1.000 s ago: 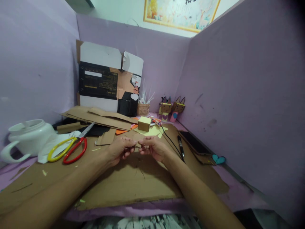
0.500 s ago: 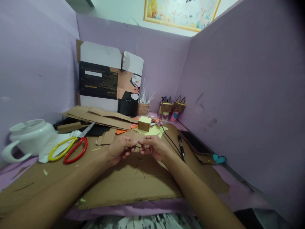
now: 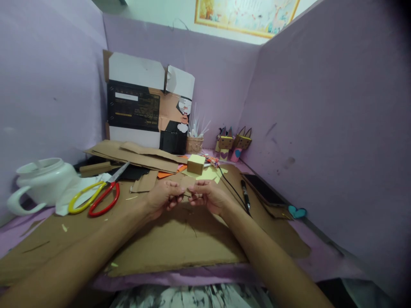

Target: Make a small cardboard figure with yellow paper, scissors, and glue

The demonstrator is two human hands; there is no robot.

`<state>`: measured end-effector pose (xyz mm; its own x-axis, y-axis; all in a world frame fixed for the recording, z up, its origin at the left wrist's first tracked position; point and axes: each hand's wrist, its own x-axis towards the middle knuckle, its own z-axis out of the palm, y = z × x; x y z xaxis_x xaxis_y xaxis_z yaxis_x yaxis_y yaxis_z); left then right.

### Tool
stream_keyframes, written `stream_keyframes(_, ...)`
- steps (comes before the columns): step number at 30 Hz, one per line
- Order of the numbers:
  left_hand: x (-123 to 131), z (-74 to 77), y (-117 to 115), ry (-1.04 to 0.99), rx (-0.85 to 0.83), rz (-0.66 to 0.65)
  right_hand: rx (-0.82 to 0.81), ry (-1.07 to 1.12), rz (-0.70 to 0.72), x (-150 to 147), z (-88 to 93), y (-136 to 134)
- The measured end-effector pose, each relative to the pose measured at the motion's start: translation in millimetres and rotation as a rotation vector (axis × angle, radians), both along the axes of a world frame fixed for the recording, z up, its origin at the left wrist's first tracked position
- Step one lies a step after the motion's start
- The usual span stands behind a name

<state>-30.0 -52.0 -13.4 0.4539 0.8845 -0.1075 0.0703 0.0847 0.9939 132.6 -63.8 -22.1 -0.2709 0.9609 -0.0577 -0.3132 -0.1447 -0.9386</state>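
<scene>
Checking the hands first. What have they got?

Strip [image 3: 186, 195], thin and dark. Centre of frame, in the gap between the hands. Left hand [image 3: 166, 196] pinches its left end, right hand [image 3: 207, 196] its right end, thumb against fingers on both.

Orientation?

Long axis roughly left-right across frame, slight dip to the right. Ends sit inside the fingertips, so can't tell one from the other, or the full length.

Resting on anything?

Looks held above the board [image 3: 173, 252]; hand shadows fall on it, lower centre. Thin strand [image 3: 195, 231] lies there, below the hands.

Nearby?

Cube [image 3: 196, 164] just above the hands in frame, yellow top, brown side, beside yellow paper [image 3: 210, 173]. Scissors [image 3: 104, 197] left of the left hand, blades to upper right. White pot [image 3: 48, 182] at the left edge.

Right side?

Cable [image 3: 230, 185] slants to lower right, pen [image 3: 245, 194] just beside it, steep, same lean. Phone [image 3: 265, 191] further right, then blue heart [image 3: 297, 212].

Back?

Carton [image 3: 133, 105] stands upper left, flattened, against the wall [image 3: 221, 81].
</scene>
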Motion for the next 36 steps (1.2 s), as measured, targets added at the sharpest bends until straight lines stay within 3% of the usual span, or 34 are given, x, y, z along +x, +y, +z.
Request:
stream_keyframes(8, 4, -3.5, -1, 0.078, 0.121, 0.109, -0.007, -0.084, -0.056, -4, 1.3, -3)
stream_keyframes(16, 8, -3.1, -8, 0.070, 0.325, 0.182, 0.124, -0.145, -0.208, -10, -0.1, -8)
stream_keyframes(22, 5, -2.7, -6, 0.155, 0.493, 0.178, 0.095, -0.018, -0.200, -10, 1.2, -8)
stream_keyframes(36, 7, -5.5, -1, 0.192, 0.528, 0.208, 0.120, 0.095, -0.212, -12, -5.3, -3)
